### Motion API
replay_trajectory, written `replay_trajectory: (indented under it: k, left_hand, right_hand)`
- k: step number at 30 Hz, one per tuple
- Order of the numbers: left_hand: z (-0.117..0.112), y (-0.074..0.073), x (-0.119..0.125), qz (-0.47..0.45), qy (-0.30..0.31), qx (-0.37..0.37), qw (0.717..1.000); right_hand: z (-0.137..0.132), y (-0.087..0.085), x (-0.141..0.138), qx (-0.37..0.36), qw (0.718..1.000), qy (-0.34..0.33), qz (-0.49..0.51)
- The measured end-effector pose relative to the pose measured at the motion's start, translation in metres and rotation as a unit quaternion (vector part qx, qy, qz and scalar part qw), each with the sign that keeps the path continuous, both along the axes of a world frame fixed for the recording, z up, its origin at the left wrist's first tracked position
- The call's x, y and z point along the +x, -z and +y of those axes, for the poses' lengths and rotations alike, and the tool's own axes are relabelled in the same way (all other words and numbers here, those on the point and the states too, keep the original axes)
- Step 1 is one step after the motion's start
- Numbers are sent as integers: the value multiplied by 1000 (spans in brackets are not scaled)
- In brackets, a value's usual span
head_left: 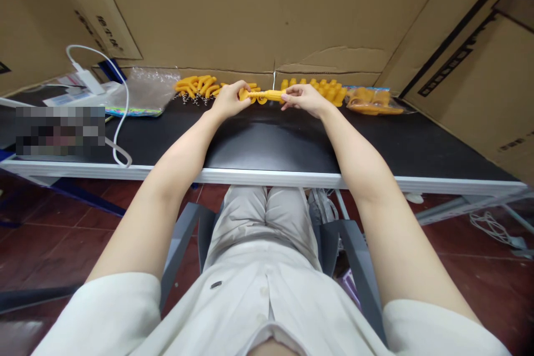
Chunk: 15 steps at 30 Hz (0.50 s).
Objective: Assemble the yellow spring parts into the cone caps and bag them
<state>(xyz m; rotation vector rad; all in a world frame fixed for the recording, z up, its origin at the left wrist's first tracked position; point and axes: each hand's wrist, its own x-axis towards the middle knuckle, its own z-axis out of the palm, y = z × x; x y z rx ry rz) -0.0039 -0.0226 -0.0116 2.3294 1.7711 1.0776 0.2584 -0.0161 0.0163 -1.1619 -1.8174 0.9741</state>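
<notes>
Above the black table top, a long yellow plastic corkscrew piece (273, 95) is held level between my two hands. My left hand (231, 100) pinches its left end, thumb and fingers closed on the yellow plastic. Around its right end the fingers of my right hand (303, 97) are closed. Whether it is one part or two joined parts, I cannot tell. Left of my left hand lie several yellow corkscrew handles (196, 85) with bare metal spirals. Rows of upright yellow plastic sleeves (331, 92) stand behind and right of my right hand.
A clear plastic bag (152, 92) lies at the left, beside a white charger (90, 81) with a looped white cable (120, 136). Farther right is a bag of yellow parts (371, 101). Cardboard walls (267, 11) enclose the table (271, 147) at back and sides.
</notes>
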Motion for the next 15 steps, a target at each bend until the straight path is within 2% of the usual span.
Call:
replay_trajectory:
  k: [6,11,15]
  left_hand:
    - [-4,-3,4,23,-3,-4,1000]
    - [-4,-3,5,15,1,-20,1000]
    - [-2,-2,4,8,1,-22,1000]
  right_hand:
    - [8,5,-5,-75,997,4,24]
    - [10,8,-8,-95,995,22,23]
    - [5,3,-4,-96,995,-10,31]
